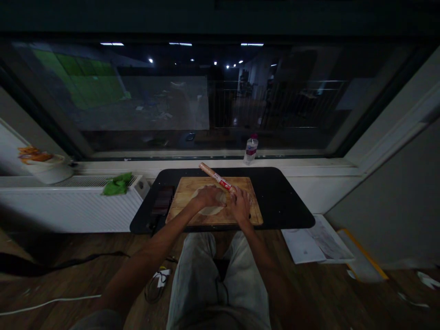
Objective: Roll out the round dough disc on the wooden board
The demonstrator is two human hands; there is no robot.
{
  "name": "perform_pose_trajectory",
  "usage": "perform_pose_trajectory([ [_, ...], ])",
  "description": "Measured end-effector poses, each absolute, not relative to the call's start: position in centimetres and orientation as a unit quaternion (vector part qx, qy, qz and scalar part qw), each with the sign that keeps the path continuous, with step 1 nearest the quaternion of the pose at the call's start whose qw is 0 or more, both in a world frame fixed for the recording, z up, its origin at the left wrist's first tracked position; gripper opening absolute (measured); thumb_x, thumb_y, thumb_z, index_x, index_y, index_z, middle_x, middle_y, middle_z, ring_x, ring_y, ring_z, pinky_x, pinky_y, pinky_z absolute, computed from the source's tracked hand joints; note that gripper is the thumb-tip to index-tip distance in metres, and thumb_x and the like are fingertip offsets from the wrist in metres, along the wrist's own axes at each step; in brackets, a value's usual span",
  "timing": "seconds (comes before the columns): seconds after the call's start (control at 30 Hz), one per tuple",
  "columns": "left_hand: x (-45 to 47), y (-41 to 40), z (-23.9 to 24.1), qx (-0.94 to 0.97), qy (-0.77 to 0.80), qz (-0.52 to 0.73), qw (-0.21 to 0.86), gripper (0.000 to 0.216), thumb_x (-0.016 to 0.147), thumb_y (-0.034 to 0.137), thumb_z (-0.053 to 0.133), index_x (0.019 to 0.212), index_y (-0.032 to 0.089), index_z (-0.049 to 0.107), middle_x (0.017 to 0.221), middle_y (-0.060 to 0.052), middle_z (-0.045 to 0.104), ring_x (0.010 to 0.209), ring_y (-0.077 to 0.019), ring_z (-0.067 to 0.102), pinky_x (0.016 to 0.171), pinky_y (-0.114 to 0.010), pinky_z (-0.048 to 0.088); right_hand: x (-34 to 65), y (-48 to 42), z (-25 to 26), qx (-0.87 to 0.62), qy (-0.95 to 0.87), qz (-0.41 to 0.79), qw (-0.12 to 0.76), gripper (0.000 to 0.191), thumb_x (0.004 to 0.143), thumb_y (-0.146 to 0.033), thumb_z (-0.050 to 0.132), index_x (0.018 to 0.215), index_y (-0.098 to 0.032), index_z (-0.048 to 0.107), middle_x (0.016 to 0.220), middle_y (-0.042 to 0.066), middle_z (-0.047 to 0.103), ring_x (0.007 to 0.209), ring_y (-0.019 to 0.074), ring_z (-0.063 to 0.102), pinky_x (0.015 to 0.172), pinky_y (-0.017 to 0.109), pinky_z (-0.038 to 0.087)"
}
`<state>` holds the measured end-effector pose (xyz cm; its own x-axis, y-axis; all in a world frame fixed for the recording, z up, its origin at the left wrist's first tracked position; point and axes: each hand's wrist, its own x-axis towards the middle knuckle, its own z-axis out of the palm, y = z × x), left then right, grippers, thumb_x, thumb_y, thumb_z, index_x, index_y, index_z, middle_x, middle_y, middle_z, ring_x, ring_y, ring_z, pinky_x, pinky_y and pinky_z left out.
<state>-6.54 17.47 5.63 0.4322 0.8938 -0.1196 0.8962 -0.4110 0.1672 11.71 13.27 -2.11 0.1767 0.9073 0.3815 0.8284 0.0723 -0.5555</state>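
Observation:
A thin round sheet of dough (210,211) lies on a wooden cutting board (184,185). My left hand (208,196) rests over the dough with its fingers stretched out to the right. At the board's right side, my right hand (241,205) has its fingers around the near end of a wooden rolling pin (215,176), which carries a red and white label. The pin slants away to the upper left, its far end past the board's back edge. My right fingertips and thumb are partly hard to make out in the dim light.
The board sits on a black table (282,201) by the window. A water bottle (250,150) stands on the sill. Left are a phone-like dark object (162,200), a radiator (96,208) with a green cloth (117,184), and a white tub (51,170). Cables cross the floor.

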Motion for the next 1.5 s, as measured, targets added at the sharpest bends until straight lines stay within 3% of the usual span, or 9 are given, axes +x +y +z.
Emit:
perform_pose_trajectory([
  [0.13, -6.3, 16.6, 5.6, 0.821, 0.559, 0.013, 0.111, 0.070, 0.087, 0.073, 0.084, 0.147, 0.038, 0.073, 0.155, -0.008, 0.072, 0.144, -0.0413, 0.065, 0.118, -0.053, 0.055, 11.8, 13.4, -2.3, -0.674, -0.642, 0.049, 0.362, 0.045, 0.113, -0.033, 0.047, 0.153, -0.023, 0.066, 0.140, 0.014, 0.070, 0.131, 0.0330, 0.057, 0.110, 0.045, 0.042],
  [0.37, -7.0, 15.7, 4.7, 0.811, 0.567, -0.014, 0.144, 0.082, 0.097, 0.077, 0.070, 0.169, 0.040, 0.052, 0.186, -0.011, 0.036, 0.169, -0.0521, 0.030, 0.128, -0.078, 0.034, 12.0, 13.3, -2.1, -0.668, -0.650, 0.052, 0.359, 0.046, 0.113, -0.035, 0.046, 0.153, -0.025, 0.066, 0.137, 0.014, 0.071, 0.132, 0.0338, 0.056, 0.112, 0.046, 0.041],
  [0.5, -8.1, 16.0, 4.6, 0.826, 0.539, -0.045, 0.160, 0.088, 0.098, 0.073, 0.070, 0.175, 0.039, 0.043, 0.190, -0.011, 0.024, 0.173, -0.0512, 0.020, 0.132, -0.077, 0.026, 12.0, 13.1, -2.1, -0.669, -0.653, 0.049, 0.352, 0.046, 0.113, -0.034, 0.046, 0.154, -0.023, 0.066, 0.140, 0.014, 0.070, 0.133, 0.0338, 0.056, 0.112, 0.046, 0.041],
  [0.77, -8.0, 15.2, 5.8, 0.827, 0.536, -0.063, 0.160, 0.087, 0.100, 0.071, 0.066, 0.176, 0.038, 0.040, 0.191, -0.011, 0.019, 0.175, -0.0498, 0.016, 0.132, -0.080, 0.025, 11.7, 13.2, -2.0, -0.677, -0.646, 0.053, 0.348, 0.046, 0.113, -0.031, 0.045, 0.154, -0.023, 0.065, 0.144, 0.013, 0.070, 0.135, 0.0329, 0.056, 0.113, 0.045, 0.042],
  [1.0, -8.8, 16.0, 5.8, 0.837, 0.511, -0.088, 0.175, 0.096, 0.096, 0.079, 0.065, 0.178, 0.040, 0.035, 0.192, -0.009, 0.013, 0.174, -0.0543, 0.013, 0.131, -0.084, 0.021, 11.8, 13.0, -1.6, -0.676, -0.651, 0.052, 0.342, 0.046, 0.113, -0.032, 0.045, 0.153, -0.023, 0.066, 0.142, 0.014, 0.070, 0.135, 0.0338, 0.056, 0.115, 0.047, 0.041],
  [1.33, -9.0, 16.4, 5.3, 0.836, 0.517, -0.078, 0.163, 0.088, 0.097, 0.075, 0.066, 0.175, 0.043, 0.042, 0.191, -0.007, 0.022, 0.174, -0.0493, 0.020, 0.132, -0.077, 0.028, 11.8, 13.0, -1.7, -0.677, -0.648, 0.064, 0.343, 0.048, 0.113, -0.032, 0.044, 0.155, -0.022, 0.065, 0.141, 0.015, 0.070, 0.134, 0.0339, 0.055, 0.114, 0.047, 0.041],
  [1.5, -8.9, 15.7, 5.5, 0.835, 0.519, -0.062, 0.171, 0.090, 0.097, 0.078, 0.064, 0.176, 0.042, 0.039, 0.191, -0.009, 0.020, 0.174, -0.0519, 0.017, 0.131, -0.083, 0.022, 11.7, 13.0, -1.5, -0.680, -0.644, 0.061, 0.346, 0.047, 0.112, -0.032, 0.045, 0.153, -0.022, 0.067, 0.140, 0.015, 0.070, 0.134, 0.0344, 0.054, 0.114, 0.048, 0.041],
])
